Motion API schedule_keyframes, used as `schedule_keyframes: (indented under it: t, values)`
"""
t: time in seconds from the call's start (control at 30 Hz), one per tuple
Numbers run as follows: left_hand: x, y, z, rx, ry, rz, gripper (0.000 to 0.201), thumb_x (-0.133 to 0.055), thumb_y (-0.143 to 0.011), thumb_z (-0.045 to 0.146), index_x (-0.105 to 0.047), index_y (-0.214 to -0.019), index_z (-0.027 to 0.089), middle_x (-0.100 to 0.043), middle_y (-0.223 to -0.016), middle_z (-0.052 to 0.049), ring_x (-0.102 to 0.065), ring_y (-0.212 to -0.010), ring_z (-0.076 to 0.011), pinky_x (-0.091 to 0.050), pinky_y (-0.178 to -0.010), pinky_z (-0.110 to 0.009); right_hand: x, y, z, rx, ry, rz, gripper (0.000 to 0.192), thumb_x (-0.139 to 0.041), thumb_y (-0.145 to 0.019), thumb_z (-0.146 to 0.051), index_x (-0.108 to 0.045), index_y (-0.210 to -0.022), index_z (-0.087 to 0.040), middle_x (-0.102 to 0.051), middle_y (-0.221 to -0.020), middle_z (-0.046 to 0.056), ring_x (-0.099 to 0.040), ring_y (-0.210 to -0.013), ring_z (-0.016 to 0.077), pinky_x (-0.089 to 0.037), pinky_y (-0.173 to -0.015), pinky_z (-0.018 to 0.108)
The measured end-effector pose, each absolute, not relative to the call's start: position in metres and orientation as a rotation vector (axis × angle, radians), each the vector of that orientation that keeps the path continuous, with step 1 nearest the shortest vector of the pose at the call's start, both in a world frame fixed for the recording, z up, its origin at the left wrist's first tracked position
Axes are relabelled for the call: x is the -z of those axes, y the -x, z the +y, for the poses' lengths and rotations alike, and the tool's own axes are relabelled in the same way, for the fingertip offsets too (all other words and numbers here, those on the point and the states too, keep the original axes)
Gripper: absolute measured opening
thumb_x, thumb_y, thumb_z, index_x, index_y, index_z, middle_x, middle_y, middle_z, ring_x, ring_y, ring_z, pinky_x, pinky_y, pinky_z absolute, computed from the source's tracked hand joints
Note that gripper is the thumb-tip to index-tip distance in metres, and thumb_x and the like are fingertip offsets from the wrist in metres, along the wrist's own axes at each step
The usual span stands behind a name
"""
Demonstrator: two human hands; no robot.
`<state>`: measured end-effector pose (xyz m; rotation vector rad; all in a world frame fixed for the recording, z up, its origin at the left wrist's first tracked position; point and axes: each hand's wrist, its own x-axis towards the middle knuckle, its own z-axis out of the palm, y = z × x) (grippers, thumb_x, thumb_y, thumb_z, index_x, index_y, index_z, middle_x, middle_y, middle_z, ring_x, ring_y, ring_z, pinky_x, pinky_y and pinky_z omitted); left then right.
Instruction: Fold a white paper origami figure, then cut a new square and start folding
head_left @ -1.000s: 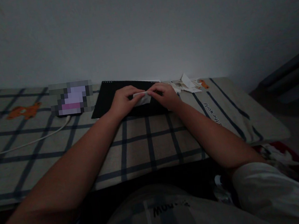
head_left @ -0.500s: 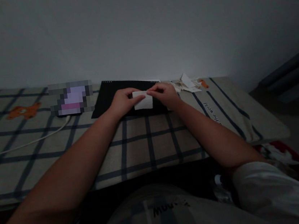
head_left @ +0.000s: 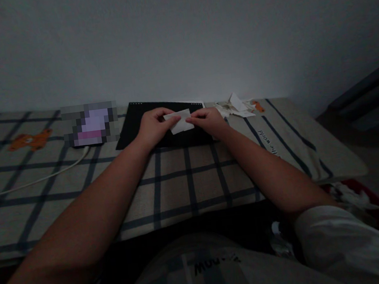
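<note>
A small white piece of paper (head_left: 179, 124) is held between my two hands, tilted a little. My left hand (head_left: 155, 125) pinches its left side, the thumb lying over the front. The thumb and index finger of my right hand (head_left: 209, 119) close on its right edge. Below the paper lies a black flat pad or folder (head_left: 132, 126) with rows of small white marks along its far edge. What it is exactly, I cannot tell.
A pile of torn paper scraps (head_left: 236, 105) lies right of the black pad. To the left are a blurred-out phone (head_left: 92, 125) with a white cable (head_left: 58, 173) and an orange bear print (head_left: 30, 141) on the checked tablecloth (head_left: 178, 194). A bottle (head_left: 280, 239) stands below the table edge.
The paper has turned, its right side rising and its left side tipping down. My right hand has shifted slightly down along its edge; the left hand has barely moved.
</note>
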<state>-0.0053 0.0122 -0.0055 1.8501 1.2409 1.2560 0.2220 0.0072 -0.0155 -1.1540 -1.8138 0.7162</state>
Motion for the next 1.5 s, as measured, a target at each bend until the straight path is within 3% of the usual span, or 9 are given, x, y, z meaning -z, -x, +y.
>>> schedule_keyframes:
  t: [0.1, 0.2, 0.5, 0.67, 0.83, 0.97, 1.07, 1.23, 1.5]
  values:
    - [0.005, 0.006, 0.013, -1.296, -1.796, 1.229, 0.028, -0.084, -0.078, 0.044, -0.079, -0.089, 0.019, -0.07, -0.074, -0.001, -0.056, -0.065, -0.0142, -0.042, -0.06, -0.026, 0.017, -0.222, 0.008, -0.801, 1.088, -1.79, 0.033, -0.083, -0.082, -0.052, -0.083, -0.094, -0.021, -0.081, -0.093, 0.005, -0.068, -0.085, 0.0197, -0.055, -0.081, 0.036]
    - [0.006, 0.006, 0.015, -1.299, -1.758, 1.221, 0.027, -0.083, -0.08, 0.043, -0.077, -0.09, 0.019, -0.073, -0.078, -0.001, -0.059, -0.067, -0.0152, -0.046, -0.063, -0.027, 0.02, -0.223, 0.01, -0.773, 1.107, -1.822, 0.031, -0.082, -0.084, -0.051, -0.082, -0.089, -0.02, -0.079, -0.088, 0.005, -0.067, -0.083, 0.0197, -0.054, -0.08, 0.036]
    - [0.006, 0.011, 0.018, -1.268, -2.22, 1.252, 0.011, -0.072, -0.089, 0.031, -0.079, -0.091, 0.022, -0.078, -0.097, -0.005, -0.071, -0.096, -0.0227, -0.056, -0.092, -0.036, 0.019, -0.234, 0.017, -0.21, 1.052, -2.008, 0.012, -0.063, -0.094, -0.019, -0.075, -0.097, -0.022, -0.069, -0.096, 0.006, -0.061, -0.088, 0.0215, -0.051, -0.082, 0.037]
    - [0.011, 0.017, 0.024, -1.188, -2.383, 1.356, 0.031, -0.059, -0.09, 0.017, -0.08, -0.112, 0.023, -0.078, -0.12, -0.008, -0.068, -0.119, -0.0278, -0.052, -0.111, -0.045, 0.017, -0.239, 0.014, 0.005, 1.021, -2.351, 0.023, -0.06, -0.086, -0.005, -0.072, -0.096, -0.021, -0.069, -0.104, 0.009, -0.059, -0.106, 0.0261, -0.046, -0.097, 0.042]
    - [0.012, 0.019, 0.023, -0.93, -2.511, 1.301, 0.027, -0.064, -0.094, 0.031, -0.083, -0.111, 0.023, -0.076, -0.125, -0.01, -0.065, -0.12, -0.0298, -0.05, -0.111, -0.048, 0.017, -0.233, 0.008, -0.071, 1.035, -2.521, 0.024, -0.062, -0.087, -0.007, -0.077, -0.1, -0.02, -0.071, -0.108, 0.011, -0.06, -0.108, 0.0272, -0.047, -0.096, 0.041]
    - [0.012, 0.02, 0.022, -0.711, -2.566, 1.311, 0.029, -0.072, -0.092, 0.044, -0.085, -0.109, 0.025, -0.077, -0.129, -0.009, -0.063, -0.123, -0.0321, -0.049, -0.109, -0.048, 0.013, -0.232, 0.003, -0.171, 0.974, -2.543, 0.013, -0.07, -0.096, -0.027, -0.082, -0.1, -0.023, -0.072, -0.112, 0.01, -0.06, -0.108, 0.0271, -0.047, -0.098, 0.043]
    - [0.013, 0.021, 0.024, -0.671, -2.569, 1.299, 0.031, -0.073, -0.092, 0.045, -0.085, -0.113, 0.025, -0.078, -0.129, -0.009, -0.064, -0.123, -0.0317, -0.047, -0.111, -0.048, 0.014, -0.233, 0.004, -0.182, 0.971, -2.508, 0.02, -0.071, -0.1, -0.039, -0.084, -0.101, -0.024, -0.073, -0.113, 0.01, -0.06, -0.108, 0.0264, -0.048, -0.1, 0.043]
    - [0.013, 0.021, 0.025, -0.596, -2.609, 1.225, 0.035, -0.07, -0.095, 0.043, -0.083, -0.122, 0.026, -0.078, -0.135, -0.009, -0.065, -0.126, -0.031, -0.046, -0.114, -0.048, 0.025, -0.236, 0.013, -0.155, 1.018, -2.408, 0.03, -0.067, -0.102, -0.032, -0.081, -0.127, -0.022, -0.073, -0.126, 0.012, -0.062, -0.117, 0.0275, -0.048, -0.106, 0.046]
    - [0.011, 0.019, 0.021, -0.569, -2.652, 1.303, 0.046, -0.07, -0.096, 0.047, -0.079, -0.134, 0.023, -0.074, -0.144, -0.013, -0.063, -0.134, -0.0364, -0.047, -0.112, -0.052, 0.025, -0.24, 0.016, -0.251, 1.068, -2.467, 0.023, -0.072, -0.098, -0.026, -0.085, -0.117, -0.024, -0.075, -0.125, 0.011, -0.065, -0.116, 0.0266, -0.051, -0.106, 0.046]
